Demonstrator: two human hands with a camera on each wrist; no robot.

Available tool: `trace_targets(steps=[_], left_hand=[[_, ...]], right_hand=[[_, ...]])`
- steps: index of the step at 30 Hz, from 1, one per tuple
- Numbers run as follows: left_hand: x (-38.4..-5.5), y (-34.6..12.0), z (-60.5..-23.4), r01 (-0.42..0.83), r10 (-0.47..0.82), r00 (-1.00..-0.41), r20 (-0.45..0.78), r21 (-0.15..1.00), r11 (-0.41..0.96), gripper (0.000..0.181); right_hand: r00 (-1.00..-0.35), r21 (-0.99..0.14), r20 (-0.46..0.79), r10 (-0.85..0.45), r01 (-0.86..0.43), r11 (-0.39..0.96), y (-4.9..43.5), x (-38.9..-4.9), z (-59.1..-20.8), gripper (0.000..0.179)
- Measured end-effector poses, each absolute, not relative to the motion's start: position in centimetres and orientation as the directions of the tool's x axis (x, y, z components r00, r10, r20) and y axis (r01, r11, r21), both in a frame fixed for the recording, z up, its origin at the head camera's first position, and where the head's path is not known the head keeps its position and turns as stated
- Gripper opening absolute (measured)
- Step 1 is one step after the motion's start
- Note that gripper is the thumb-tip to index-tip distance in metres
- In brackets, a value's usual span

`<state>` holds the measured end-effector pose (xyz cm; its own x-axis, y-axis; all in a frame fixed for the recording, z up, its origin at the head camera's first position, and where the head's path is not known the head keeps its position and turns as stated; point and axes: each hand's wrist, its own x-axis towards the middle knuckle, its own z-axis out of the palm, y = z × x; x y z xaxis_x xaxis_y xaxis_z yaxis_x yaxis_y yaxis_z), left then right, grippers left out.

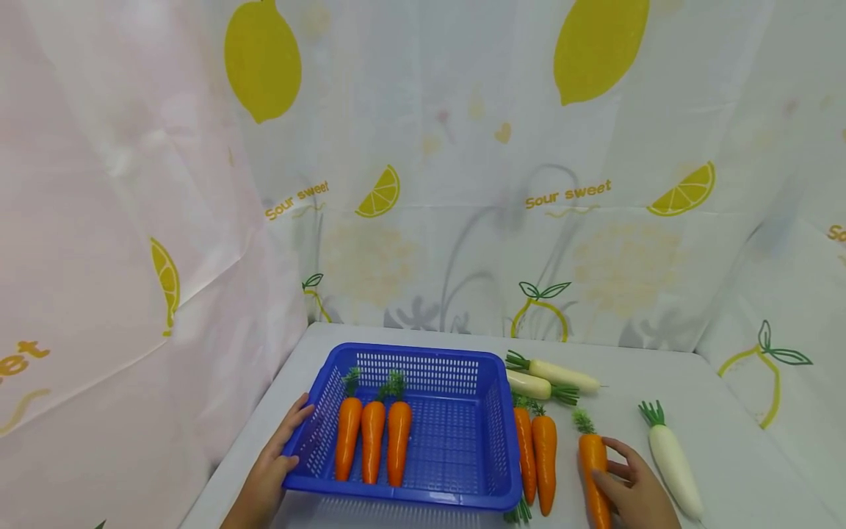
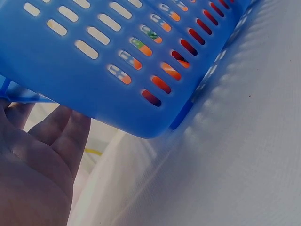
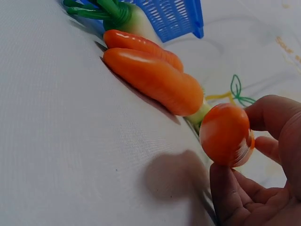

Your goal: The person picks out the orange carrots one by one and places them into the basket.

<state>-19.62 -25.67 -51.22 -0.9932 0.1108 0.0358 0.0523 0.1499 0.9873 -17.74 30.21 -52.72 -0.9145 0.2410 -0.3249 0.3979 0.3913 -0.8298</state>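
My right hand (image 1: 637, 488) pinches an orange carrot (image 1: 593, 470) with a leafy green top between thumb and fingers. In the right wrist view the held carrot's blunt end (image 3: 225, 134) faces the camera, its shadow falling on the table. My left hand (image 1: 267, 463) touches the left rim of a blue perforated basket (image 1: 456, 499), its fingers fairly straight; some fingertips are hidden behind the rim in the left wrist view. Three carrots (image 1: 373, 444) lie side by side in the left half of the basket, tops toward the back.
Two more carrots (image 1: 545, 463) lie along the basket's right side. Behind them are two white radishes (image 1: 568, 376), and another white radish (image 1: 675, 470) lies right of my right hand. Green leaves (image 1: 518, 512) show by the basket's front right corner. Lemon-print curtains (image 1: 423, 242) surround the white table.
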Motion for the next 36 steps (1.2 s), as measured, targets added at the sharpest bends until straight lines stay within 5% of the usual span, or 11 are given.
trace_targets(steps=[36], left_hand=[[-19.7, -25.7, -51.4, 0.085, 0.134, -0.989, 0.07, 0.991, 0.106, 0.086]], right_hand=[[-0.969, -0.972, -0.222, 0.111, 0.229, 0.05, 24.4, -17.1, -47.9, 0.074]])
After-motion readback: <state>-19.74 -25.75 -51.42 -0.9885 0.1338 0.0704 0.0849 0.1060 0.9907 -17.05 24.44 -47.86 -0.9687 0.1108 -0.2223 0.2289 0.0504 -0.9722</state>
